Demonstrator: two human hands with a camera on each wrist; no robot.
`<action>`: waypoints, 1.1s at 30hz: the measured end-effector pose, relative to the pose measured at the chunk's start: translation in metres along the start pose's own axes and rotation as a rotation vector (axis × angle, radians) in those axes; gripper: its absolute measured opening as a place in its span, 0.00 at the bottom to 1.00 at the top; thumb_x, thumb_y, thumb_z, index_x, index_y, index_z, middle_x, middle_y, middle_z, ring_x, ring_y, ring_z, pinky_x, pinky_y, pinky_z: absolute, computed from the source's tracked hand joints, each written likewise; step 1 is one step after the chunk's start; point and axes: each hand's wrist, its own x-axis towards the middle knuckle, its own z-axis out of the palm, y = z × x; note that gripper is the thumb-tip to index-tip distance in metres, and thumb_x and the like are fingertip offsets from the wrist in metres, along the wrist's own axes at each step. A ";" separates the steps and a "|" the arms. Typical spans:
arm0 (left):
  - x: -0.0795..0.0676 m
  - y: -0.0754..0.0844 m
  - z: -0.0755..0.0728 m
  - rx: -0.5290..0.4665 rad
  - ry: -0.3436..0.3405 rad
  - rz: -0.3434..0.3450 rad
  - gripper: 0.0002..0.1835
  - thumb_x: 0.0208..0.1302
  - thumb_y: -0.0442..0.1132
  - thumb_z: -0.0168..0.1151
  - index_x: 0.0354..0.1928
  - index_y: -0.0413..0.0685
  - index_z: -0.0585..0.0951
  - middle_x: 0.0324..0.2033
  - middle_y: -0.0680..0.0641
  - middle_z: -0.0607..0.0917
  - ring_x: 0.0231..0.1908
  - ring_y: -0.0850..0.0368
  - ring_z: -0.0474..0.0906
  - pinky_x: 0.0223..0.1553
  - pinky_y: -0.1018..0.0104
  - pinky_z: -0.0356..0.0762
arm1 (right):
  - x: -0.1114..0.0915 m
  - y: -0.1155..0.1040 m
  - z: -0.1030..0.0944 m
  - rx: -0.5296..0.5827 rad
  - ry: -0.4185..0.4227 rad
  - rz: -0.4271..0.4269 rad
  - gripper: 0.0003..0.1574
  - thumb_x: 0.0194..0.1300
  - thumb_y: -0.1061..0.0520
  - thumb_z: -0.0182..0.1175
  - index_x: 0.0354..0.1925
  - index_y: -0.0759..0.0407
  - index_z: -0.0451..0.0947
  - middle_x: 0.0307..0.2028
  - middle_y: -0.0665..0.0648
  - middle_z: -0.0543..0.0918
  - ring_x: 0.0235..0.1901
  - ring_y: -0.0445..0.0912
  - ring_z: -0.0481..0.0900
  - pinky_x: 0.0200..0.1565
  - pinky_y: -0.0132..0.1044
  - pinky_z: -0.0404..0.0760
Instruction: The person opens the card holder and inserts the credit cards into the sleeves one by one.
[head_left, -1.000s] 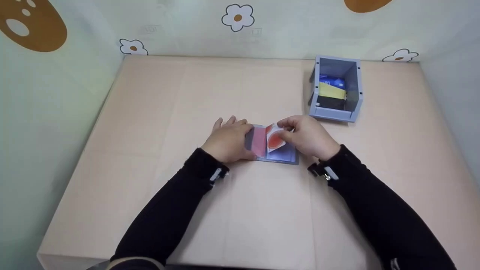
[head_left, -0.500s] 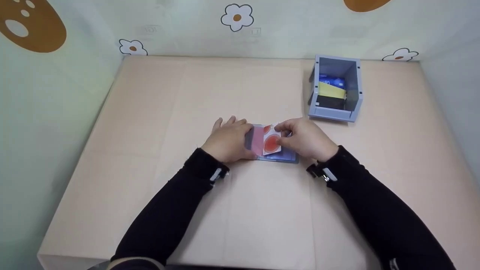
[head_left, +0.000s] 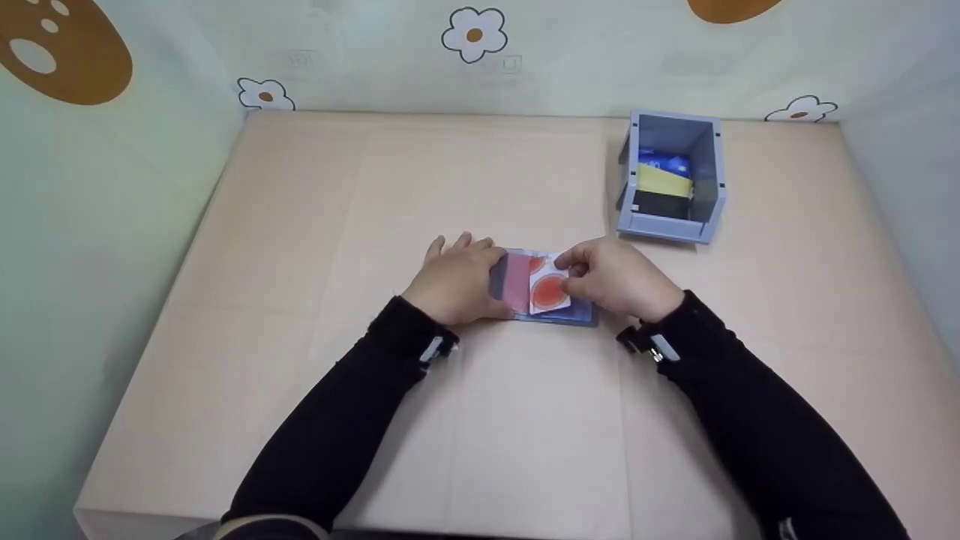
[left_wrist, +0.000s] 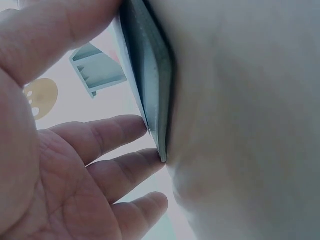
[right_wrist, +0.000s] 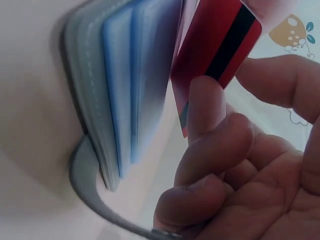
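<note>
A small grey card holder (head_left: 583, 313) lies spread on the table, with clear bluish sleeves (right_wrist: 145, 75) and a pink leaf (head_left: 517, 281) inside. My left hand (head_left: 457, 281) holds its left side, thumb at the near edge and fingers by the far one. Between thumb and fingers of my right hand (head_left: 621, 279) is a white card (head_left: 549, 292) with red circles, its left edge at the pink leaf. Seen from the right wrist, the card's red back (right_wrist: 200, 55) bears a black stripe. Whether the card's edge sits inside a sleeve is hard to see.
At the back right of the table stands a grey bin (head_left: 669, 226) holding a blue packet (head_left: 664, 162), a yellow piece (head_left: 663, 181) and a black item (head_left: 661, 204). A grey strap (right_wrist: 82, 172) curves off the card holder. Flower-patterned walls border the table.
My right hand first shifted the card left against the pink leaf, then eased slightly right. The card now lies flatter over the sleeves. My left hand has stayed where it was.
</note>
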 end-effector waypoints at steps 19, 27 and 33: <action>0.001 -0.001 0.000 -0.020 -0.014 -0.006 0.50 0.58 0.64 0.75 0.78 0.51 0.69 0.80 0.42 0.66 0.82 0.36 0.52 0.80 0.32 0.41 | 0.002 0.003 -0.002 -0.013 -0.030 -0.005 0.22 0.65 0.60 0.65 0.56 0.64 0.87 0.37 0.56 0.86 0.37 0.48 0.76 0.41 0.38 0.74; 0.000 -0.002 0.000 -0.040 -0.016 -0.007 0.50 0.58 0.63 0.76 0.78 0.51 0.69 0.80 0.42 0.65 0.82 0.36 0.51 0.81 0.32 0.39 | 0.008 0.001 0.005 -0.053 -0.044 -0.036 0.28 0.65 0.59 0.67 0.62 0.65 0.83 0.40 0.57 0.88 0.41 0.48 0.79 0.48 0.40 0.77; 0.000 -0.002 0.000 -0.026 -0.012 0.000 0.50 0.58 0.64 0.75 0.78 0.52 0.69 0.80 0.42 0.66 0.82 0.36 0.52 0.80 0.31 0.40 | 0.003 -0.007 0.012 -0.212 -0.005 -0.108 0.32 0.63 0.57 0.69 0.64 0.66 0.81 0.51 0.62 0.90 0.48 0.53 0.83 0.58 0.49 0.81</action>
